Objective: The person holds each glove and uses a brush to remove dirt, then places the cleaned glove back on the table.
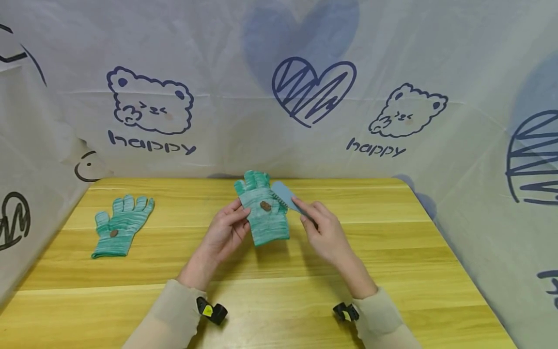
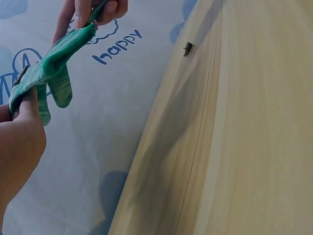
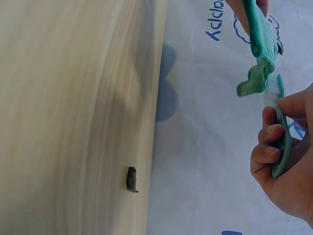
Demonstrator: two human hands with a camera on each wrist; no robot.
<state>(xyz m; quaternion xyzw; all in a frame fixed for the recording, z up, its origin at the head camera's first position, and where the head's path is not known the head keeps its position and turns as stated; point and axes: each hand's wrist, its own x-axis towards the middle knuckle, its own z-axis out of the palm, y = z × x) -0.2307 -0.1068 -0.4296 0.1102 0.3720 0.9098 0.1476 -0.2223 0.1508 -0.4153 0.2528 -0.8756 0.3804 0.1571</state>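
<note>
Above the surface [image 1: 279,310], my left hand [image 1: 226,223] pinches the glove [image 1: 268,228] by its side and my right hand [image 1: 324,232] grips the brush [image 1: 284,192] by its handle; the knit should be light and floppy, best held taut near the brown spot [image 1: 265,206].

The glove [image 1: 269,225], streaky green with a brown patch [image 1: 265,206], was pinched by the left hand [image 1: 227,227], cuff toward the person. Right of the glove, the right hand [image 1: 324,230] gripped the blue-green brush [image 1: 284,192], bristles [image 3: 274,90] facing the glove.
</note>
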